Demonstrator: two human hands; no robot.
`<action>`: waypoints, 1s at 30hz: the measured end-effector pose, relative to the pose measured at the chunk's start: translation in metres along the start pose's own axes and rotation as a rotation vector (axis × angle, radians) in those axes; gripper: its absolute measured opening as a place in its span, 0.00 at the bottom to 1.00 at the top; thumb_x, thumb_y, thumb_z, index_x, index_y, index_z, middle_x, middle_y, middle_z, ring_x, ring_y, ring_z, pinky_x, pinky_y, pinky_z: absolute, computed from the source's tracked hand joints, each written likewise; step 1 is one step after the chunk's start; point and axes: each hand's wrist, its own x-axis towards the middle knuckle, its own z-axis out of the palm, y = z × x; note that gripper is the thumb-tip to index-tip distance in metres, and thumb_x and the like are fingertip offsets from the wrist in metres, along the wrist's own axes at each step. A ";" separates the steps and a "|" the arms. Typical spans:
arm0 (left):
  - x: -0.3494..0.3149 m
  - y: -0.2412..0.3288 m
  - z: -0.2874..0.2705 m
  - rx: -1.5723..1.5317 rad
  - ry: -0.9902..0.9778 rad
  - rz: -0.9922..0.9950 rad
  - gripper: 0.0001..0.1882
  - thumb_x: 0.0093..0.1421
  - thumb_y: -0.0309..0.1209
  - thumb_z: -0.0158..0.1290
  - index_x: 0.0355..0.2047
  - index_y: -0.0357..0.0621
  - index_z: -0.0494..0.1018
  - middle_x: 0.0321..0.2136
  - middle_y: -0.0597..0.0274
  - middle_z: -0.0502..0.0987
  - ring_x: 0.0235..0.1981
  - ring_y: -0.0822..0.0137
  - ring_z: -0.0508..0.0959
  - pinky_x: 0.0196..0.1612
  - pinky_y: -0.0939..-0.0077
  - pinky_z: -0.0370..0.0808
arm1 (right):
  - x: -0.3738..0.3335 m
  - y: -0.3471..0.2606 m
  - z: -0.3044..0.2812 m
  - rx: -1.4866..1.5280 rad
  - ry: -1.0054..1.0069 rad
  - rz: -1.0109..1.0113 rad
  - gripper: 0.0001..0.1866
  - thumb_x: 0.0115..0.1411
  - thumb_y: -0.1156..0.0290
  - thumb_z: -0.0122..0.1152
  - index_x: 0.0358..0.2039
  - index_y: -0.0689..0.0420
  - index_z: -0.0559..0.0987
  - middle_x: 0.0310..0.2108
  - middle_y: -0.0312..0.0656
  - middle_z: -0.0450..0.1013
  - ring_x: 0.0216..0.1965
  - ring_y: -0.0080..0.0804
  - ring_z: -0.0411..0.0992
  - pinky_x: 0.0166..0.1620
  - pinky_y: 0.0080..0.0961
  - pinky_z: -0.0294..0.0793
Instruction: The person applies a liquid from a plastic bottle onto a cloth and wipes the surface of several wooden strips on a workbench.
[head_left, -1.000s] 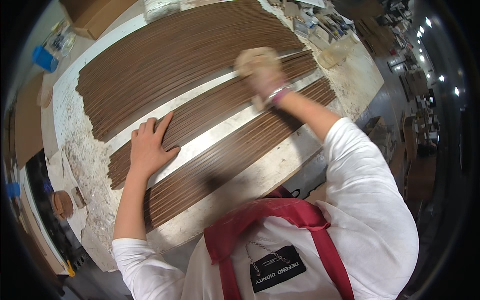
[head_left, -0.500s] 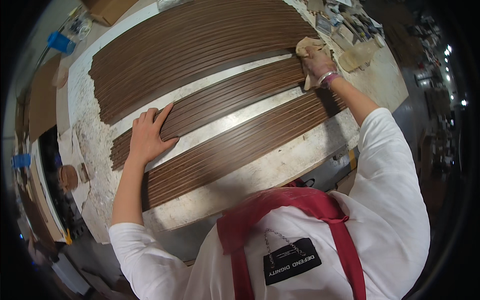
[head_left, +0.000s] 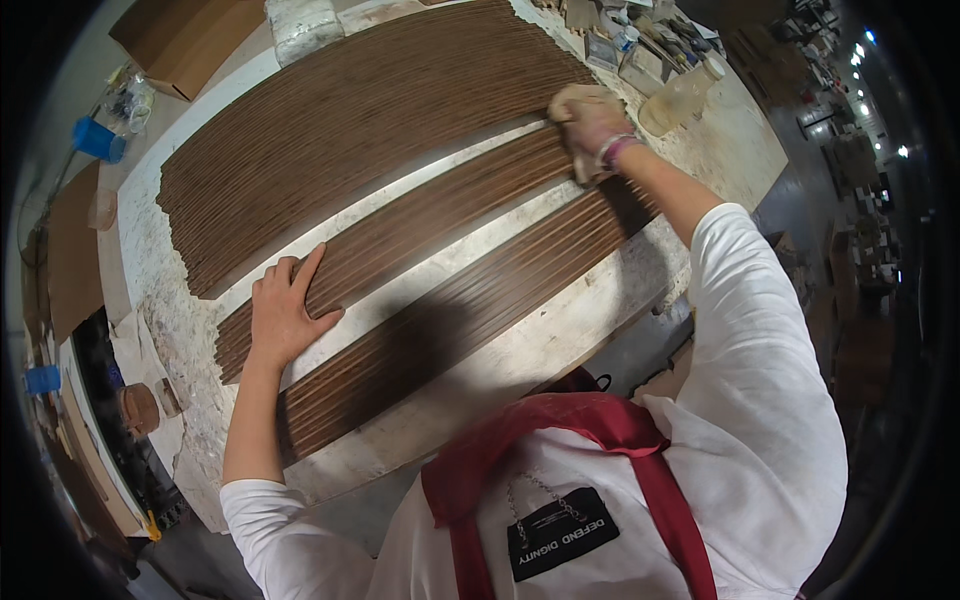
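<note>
My left hand lies with spread fingers across the left end of a dark brown grooved wood strip, the middle one of the pieces on the table. At that strip's far right end my right hand is closed on a tan rag, pressed to the wood. A wider group of grooved brown wood lies beyond it, and another grooved strip lies nearer to me. Pale gaps of table show between the pieces. The rag partly hides the strip's right end.
On the white stained table, a bottle of yellowish liquid stands right of my right hand, near a cluster of small tools and containers. At the far left are a blue cup and a cardboard box. A plastic-wrapped bundle sits at the far edge.
The whole view has shifted, so the table sits lower and further left. My right hand still holds the rag at the strip's right end; my left hand stays on its left end.
</note>
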 end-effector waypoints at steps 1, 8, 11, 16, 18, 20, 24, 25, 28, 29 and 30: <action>-0.002 0.000 -0.001 -0.001 -0.006 -0.006 0.50 0.39 0.45 0.68 0.65 0.61 0.61 0.45 0.56 0.68 0.47 0.56 0.69 0.49 0.61 0.65 | -0.009 -0.038 -0.006 -0.008 -0.044 -0.074 0.18 0.58 0.63 0.55 0.49 0.51 0.76 0.44 0.48 0.77 0.47 0.45 0.76 0.52 0.38 0.73; -0.007 -0.006 -0.001 -0.020 0.035 0.032 0.50 0.39 0.45 0.68 0.65 0.60 0.62 0.43 0.57 0.68 0.44 0.56 0.70 0.46 0.61 0.66 | -0.026 -0.080 -0.036 0.092 -0.146 0.034 0.18 0.55 0.65 0.56 0.48 0.49 0.78 0.45 0.45 0.78 0.51 0.42 0.74 0.53 0.34 0.71; -0.006 -0.006 -0.002 -0.003 0.033 0.035 0.50 0.39 0.46 0.67 0.65 0.60 0.62 0.43 0.57 0.68 0.44 0.57 0.70 0.46 0.61 0.66 | -0.031 -0.095 -0.024 -0.070 -0.142 -0.123 0.22 0.57 0.61 0.55 0.52 0.46 0.76 0.42 0.49 0.78 0.46 0.45 0.76 0.51 0.35 0.74; -0.010 -0.007 -0.003 -0.014 0.036 0.016 0.49 0.40 0.46 0.67 0.65 0.61 0.62 0.43 0.58 0.67 0.44 0.58 0.70 0.46 0.61 0.65 | -0.032 -0.112 -0.029 -0.006 -0.134 -0.081 0.21 0.55 0.63 0.55 0.51 0.46 0.77 0.42 0.49 0.78 0.45 0.47 0.76 0.48 0.38 0.74; -0.007 -0.006 -0.004 -0.034 0.029 0.013 0.49 0.40 0.46 0.67 0.65 0.61 0.62 0.43 0.58 0.67 0.44 0.58 0.70 0.46 0.61 0.65 | -0.021 -0.076 -0.033 0.055 -0.150 0.045 0.19 0.56 0.66 0.54 0.49 0.48 0.78 0.42 0.47 0.78 0.45 0.45 0.76 0.50 0.36 0.74; -0.006 -0.004 -0.005 -0.026 0.023 0.005 0.49 0.40 0.46 0.67 0.65 0.62 0.62 0.43 0.58 0.67 0.44 0.58 0.70 0.46 0.61 0.65 | -0.018 -0.081 -0.036 -0.088 -0.149 -0.008 0.19 0.58 0.66 0.53 0.51 0.49 0.77 0.44 0.48 0.77 0.47 0.45 0.76 0.52 0.38 0.73; -0.007 -0.006 -0.003 -0.009 0.015 -0.004 0.49 0.40 0.46 0.67 0.65 0.62 0.61 0.43 0.58 0.67 0.44 0.58 0.70 0.47 0.62 0.65 | -0.030 -0.101 -0.028 0.038 -0.104 -0.111 0.19 0.59 0.64 0.52 0.52 0.48 0.76 0.46 0.46 0.77 0.47 0.43 0.76 0.52 0.37 0.73; -0.009 -0.006 -0.003 -0.010 0.014 -0.015 0.49 0.40 0.46 0.67 0.65 0.62 0.61 0.43 0.58 0.68 0.45 0.58 0.70 0.47 0.62 0.65 | -0.030 -0.105 -0.043 0.062 -0.211 0.018 0.19 0.59 0.65 0.51 0.52 0.48 0.76 0.46 0.46 0.77 0.47 0.39 0.76 0.51 0.36 0.73; 0.002 -0.007 -0.003 -0.022 0.020 0.012 0.50 0.40 0.46 0.67 0.65 0.63 0.61 0.44 0.59 0.68 0.45 0.58 0.70 0.48 0.62 0.65 | 0.004 -0.025 -0.014 -0.023 -0.114 0.040 0.20 0.58 0.65 0.53 0.52 0.45 0.77 0.44 0.45 0.78 0.45 0.38 0.77 0.50 0.33 0.75; 0.000 -0.006 -0.004 -0.012 0.003 0.001 0.50 0.40 0.46 0.67 0.65 0.63 0.61 0.44 0.59 0.68 0.45 0.58 0.70 0.48 0.62 0.65 | -0.005 -0.046 -0.018 -0.022 -0.112 -0.014 0.20 0.58 0.65 0.53 0.52 0.45 0.77 0.44 0.45 0.78 0.45 0.39 0.77 0.50 0.33 0.75; -0.001 -0.005 -0.004 -0.002 -0.013 -0.008 0.50 0.40 0.47 0.67 0.66 0.63 0.61 0.44 0.59 0.68 0.45 0.58 0.70 0.48 0.62 0.65 | -0.018 -0.075 -0.016 -0.022 -0.110 -0.066 0.20 0.58 0.64 0.54 0.53 0.45 0.77 0.44 0.45 0.78 0.46 0.40 0.77 0.51 0.34 0.74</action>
